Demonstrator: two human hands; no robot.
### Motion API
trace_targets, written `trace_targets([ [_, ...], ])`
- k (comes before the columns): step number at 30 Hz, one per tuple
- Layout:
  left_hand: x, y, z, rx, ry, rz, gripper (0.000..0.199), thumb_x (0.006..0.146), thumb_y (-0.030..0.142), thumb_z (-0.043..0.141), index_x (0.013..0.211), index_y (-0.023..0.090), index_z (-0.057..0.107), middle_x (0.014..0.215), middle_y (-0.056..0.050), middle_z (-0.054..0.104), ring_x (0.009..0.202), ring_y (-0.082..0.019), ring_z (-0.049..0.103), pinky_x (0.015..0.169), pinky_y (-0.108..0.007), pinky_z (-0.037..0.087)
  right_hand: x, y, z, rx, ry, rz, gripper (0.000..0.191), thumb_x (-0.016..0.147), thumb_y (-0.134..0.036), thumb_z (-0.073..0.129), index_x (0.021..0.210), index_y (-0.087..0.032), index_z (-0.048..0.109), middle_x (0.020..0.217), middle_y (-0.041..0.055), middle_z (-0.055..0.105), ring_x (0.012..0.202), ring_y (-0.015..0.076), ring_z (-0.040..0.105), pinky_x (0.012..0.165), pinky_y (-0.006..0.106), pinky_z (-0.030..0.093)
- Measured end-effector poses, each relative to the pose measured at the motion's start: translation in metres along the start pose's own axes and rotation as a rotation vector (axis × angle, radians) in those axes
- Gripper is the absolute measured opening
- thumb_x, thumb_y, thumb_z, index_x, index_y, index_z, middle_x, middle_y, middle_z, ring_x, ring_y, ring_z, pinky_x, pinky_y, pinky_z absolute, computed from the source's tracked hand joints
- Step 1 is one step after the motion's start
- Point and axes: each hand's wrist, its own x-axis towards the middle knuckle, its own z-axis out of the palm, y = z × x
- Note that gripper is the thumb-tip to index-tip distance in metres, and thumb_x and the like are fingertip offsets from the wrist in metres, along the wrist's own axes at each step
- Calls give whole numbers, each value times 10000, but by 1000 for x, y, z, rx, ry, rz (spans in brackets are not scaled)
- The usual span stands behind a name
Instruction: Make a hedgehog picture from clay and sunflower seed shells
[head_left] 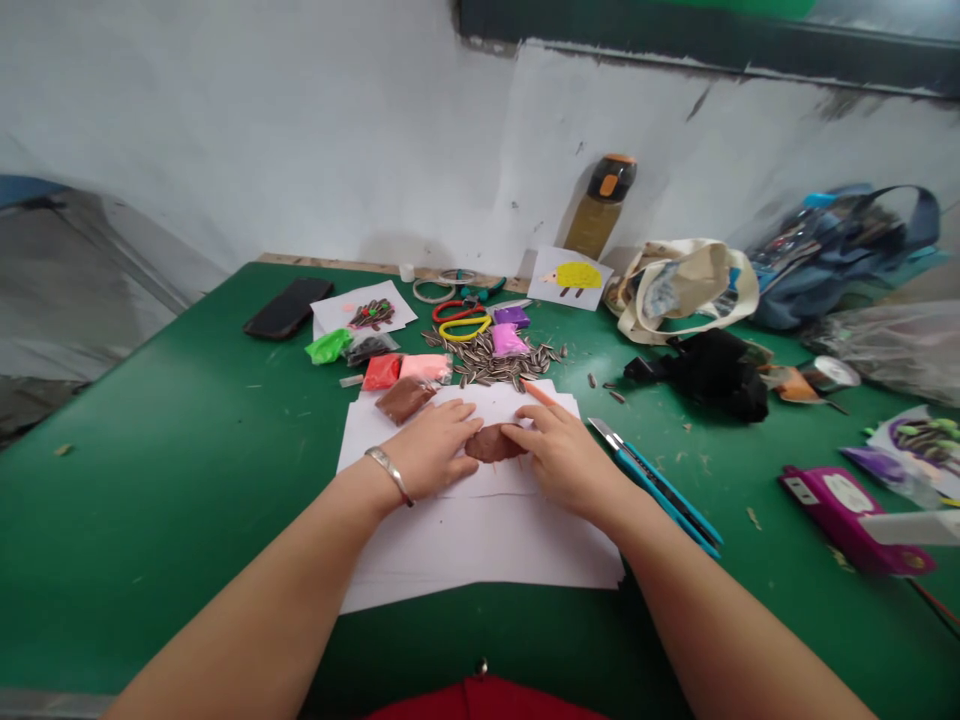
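Brown modelling-clay patch (487, 443) sits at twelve o'clock on stacked white paper (480, 560) atop the green surface (150, 520); your left grip (431, 450) and right grip (562, 460) lie spread flat, pressing either side of it.

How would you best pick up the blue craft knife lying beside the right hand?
I'd grip the blue craft knife around its long handle, toward the lower end, coming from above and from the side away from the paper. It lies flat on the green table, and its metal blade end sits up near the right hand, so the lower end seems safest.
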Motion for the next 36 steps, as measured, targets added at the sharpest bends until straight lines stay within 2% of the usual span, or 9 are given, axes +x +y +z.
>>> trace_targets([
  [4,0,0,0,-5,10,14,168,798,241,561,948,165,565,1018,-80,539,974,-241,491,830,-342,398,0,2,0,-6,14,5,617,709,31,402,1257,-201,561,1245,114,526,1367,255,244,1034,413,326],
  [11,0,0,0,2,18,-7,166,789,236,565,933,152,565,1018,-89,538,968,-248,485,816,-346,397,1,-5,-4,-68,-54,40,517,790,-26,399,1230,-229,578,1202,94,562,1329,269,293,1009,423,336],
  [16,-1,-1,1,-2,23,1,171,789,247,570,938,163,561,1032,-83,534,967,-242,482,826,-344,395,1,-5,-3,-69,-56,44,549,798,-22,406,1285,-245,531,1222,81,557,1321,260,301,1002,409,335],
  [22,-1,-1,2,-5,31,10,183,791,244,561,956,168,567,1023,-80,536,960,-242,482,814,-347,398,4,-7,-3,-91,-52,53,487,824,-44,403,1239,-233,572,1169,96,574,1324,275,295,991,419,343],
  [28,-1,0,1,-7,31,9,176,790,242,563,950,170,566,1015,-78,541,962,-244,484,818,-349,396,1,-6,-2,-59,-45,43,563,808,-18,402,1304,-259,515,1182,84,569,1307,260,316,989,420,338],
  [32,-1,0,1,-7,26,7,218,793,243,568,996,162,571,1052,-87,538,987,-249,479,844,-352,388,3,-11,-4,-84,-47,62,486,851,-63,391,1255,-271,563,1119,90,582,1302,275,316,981,423,343],
  [36,-1,1,0,-1,16,-1,194,792,251,571,964,161,574,1041,-90,537,976,-248,482,820,-345,391,4,-11,-6,-72,-63,61,509,835,-42,390,1259,-270,557,1121,84,577,1300,268,318,975,412,347],
])
